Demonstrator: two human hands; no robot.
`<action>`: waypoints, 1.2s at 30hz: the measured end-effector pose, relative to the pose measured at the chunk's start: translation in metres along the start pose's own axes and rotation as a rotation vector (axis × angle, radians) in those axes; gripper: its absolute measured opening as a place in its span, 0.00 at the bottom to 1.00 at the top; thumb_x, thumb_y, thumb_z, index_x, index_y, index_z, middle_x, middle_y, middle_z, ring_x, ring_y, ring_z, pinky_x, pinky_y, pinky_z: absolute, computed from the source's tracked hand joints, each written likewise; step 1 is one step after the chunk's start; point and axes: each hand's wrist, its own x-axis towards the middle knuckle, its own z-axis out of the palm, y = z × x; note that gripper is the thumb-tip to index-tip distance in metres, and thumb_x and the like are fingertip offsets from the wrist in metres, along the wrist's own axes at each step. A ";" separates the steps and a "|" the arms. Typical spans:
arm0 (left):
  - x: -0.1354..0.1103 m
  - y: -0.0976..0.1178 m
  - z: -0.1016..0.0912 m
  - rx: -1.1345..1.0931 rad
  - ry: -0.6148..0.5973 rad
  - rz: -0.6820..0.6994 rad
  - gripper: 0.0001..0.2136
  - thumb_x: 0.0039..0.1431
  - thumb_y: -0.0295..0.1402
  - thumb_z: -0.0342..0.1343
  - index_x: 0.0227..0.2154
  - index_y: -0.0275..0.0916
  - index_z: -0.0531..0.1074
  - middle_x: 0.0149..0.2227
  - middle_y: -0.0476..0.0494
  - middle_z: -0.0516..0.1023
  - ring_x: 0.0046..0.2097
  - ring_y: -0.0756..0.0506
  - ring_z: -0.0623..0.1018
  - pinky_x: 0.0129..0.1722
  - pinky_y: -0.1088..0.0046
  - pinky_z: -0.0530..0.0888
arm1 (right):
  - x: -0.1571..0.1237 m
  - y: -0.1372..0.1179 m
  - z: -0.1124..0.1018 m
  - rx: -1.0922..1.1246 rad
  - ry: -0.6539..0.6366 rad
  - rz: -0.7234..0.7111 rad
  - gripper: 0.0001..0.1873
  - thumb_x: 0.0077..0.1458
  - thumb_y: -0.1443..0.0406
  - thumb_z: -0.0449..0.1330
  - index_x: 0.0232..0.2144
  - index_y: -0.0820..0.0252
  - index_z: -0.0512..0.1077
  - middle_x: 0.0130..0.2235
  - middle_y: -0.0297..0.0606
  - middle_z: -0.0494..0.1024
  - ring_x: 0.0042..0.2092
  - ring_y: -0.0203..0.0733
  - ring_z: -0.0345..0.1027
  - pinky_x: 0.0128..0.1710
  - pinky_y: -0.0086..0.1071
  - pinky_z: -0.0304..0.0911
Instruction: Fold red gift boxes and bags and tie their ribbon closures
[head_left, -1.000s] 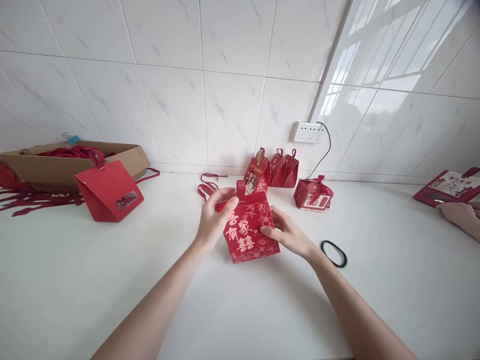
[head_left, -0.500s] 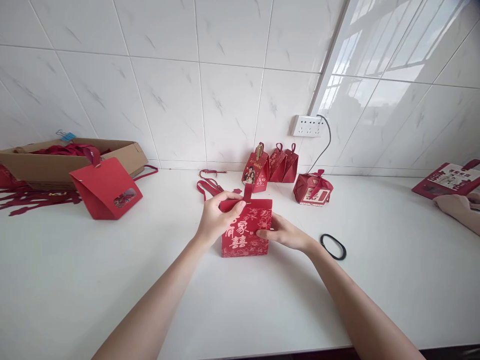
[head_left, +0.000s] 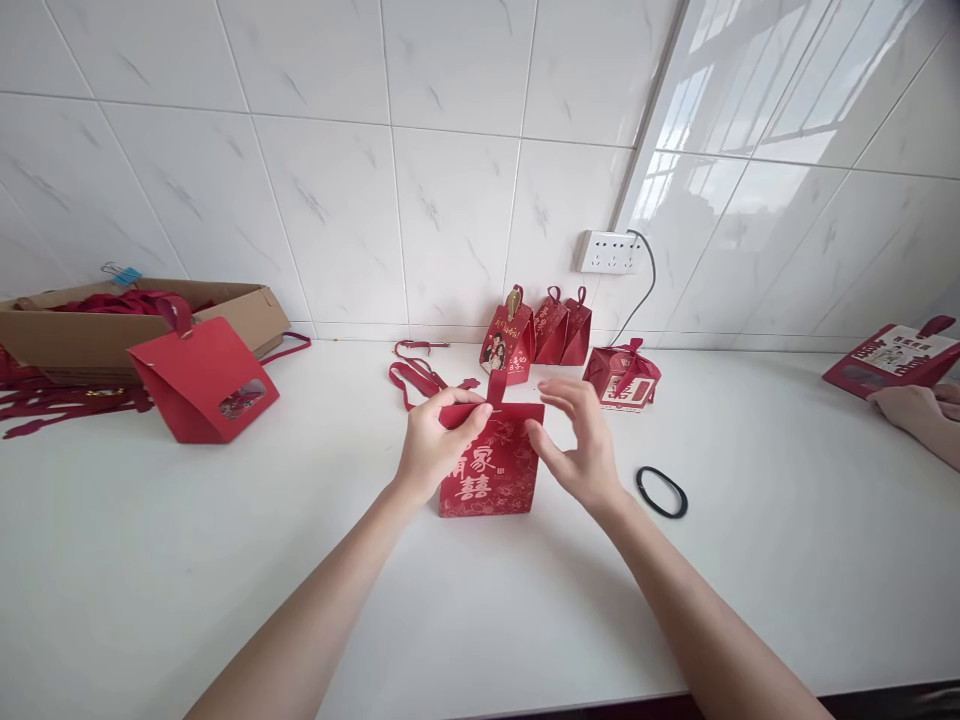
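A red paper gift box with white Chinese characters and a floral print stands upright on the white table in front of me. Its top edge is pinched by my left hand, thumb in front and fingers behind, close to the dark red ribbon loop that sticks up there. Beside the box's upper right corner, my right hand is open, thumb and fingers spread apart. Its thumb tip is at the box's edge; whether it touches I cannot tell.
A plain red box and a cardboard carton of ribbons stand left. Loose ribbons, several finished boxes and a bow-tied box line the wall. A black band lies right; another person's hand touches a box.
My right hand has let go of the box's right side, moved up and spread its fingers. My left hand keeps its pinch at the top.
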 end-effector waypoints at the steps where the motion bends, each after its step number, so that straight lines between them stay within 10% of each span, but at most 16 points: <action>1: 0.000 0.000 0.000 -0.005 -0.002 -0.002 0.07 0.51 0.38 0.58 0.28 0.39 0.75 0.28 0.49 0.78 0.31 0.49 0.77 0.32 0.77 0.74 | -0.001 -0.003 0.003 -0.112 0.081 -0.118 0.15 0.55 0.68 0.57 0.46 0.52 0.65 0.45 0.42 0.67 0.49 0.45 0.65 0.47 0.44 0.67; 5: -0.001 0.000 0.001 0.007 0.012 0.014 0.07 0.51 0.38 0.58 0.27 0.39 0.75 0.28 0.49 0.79 0.31 0.49 0.77 0.33 0.77 0.74 | -0.004 -0.008 0.012 -0.335 0.072 -0.315 0.15 0.58 0.71 0.53 0.45 0.51 0.70 0.47 0.44 0.65 0.49 0.44 0.65 0.44 0.41 0.70; 24: -0.001 -0.004 0.001 0.019 0.014 -0.011 0.09 0.51 0.39 0.58 0.27 0.39 0.75 0.26 0.48 0.78 0.28 0.50 0.76 0.28 0.77 0.72 | -0.004 -0.007 0.014 -0.335 0.012 -0.297 0.13 0.58 0.71 0.53 0.42 0.54 0.72 0.44 0.44 0.67 0.46 0.45 0.66 0.42 0.42 0.69; 32: -0.001 -0.001 0.001 0.026 0.019 0.009 0.08 0.51 0.38 0.58 0.26 0.38 0.75 0.28 0.48 0.79 0.31 0.48 0.77 0.33 0.76 0.74 | 0.004 -0.029 0.031 0.157 0.141 0.344 0.14 0.54 0.61 0.58 0.44 0.54 0.64 0.36 0.36 0.71 0.38 0.40 0.69 0.40 0.37 0.68; 36: -0.001 -0.002 0.002 0.023 0.027 -0.004 0.08 0.51 0.39 0.58 0.27 0.39 0.75 0.28 0.48 0.79 0.32 0.48 0.77 0.33 0.75 0.74 | 0.010 -0.031 0.031 0.185 0.066 0.441 0.12 0.53 0.59 0.58 0.40 0.55 0.69 0.37 0.37 0.75 0.39 0.42 0.70 0.44 0.40 0.67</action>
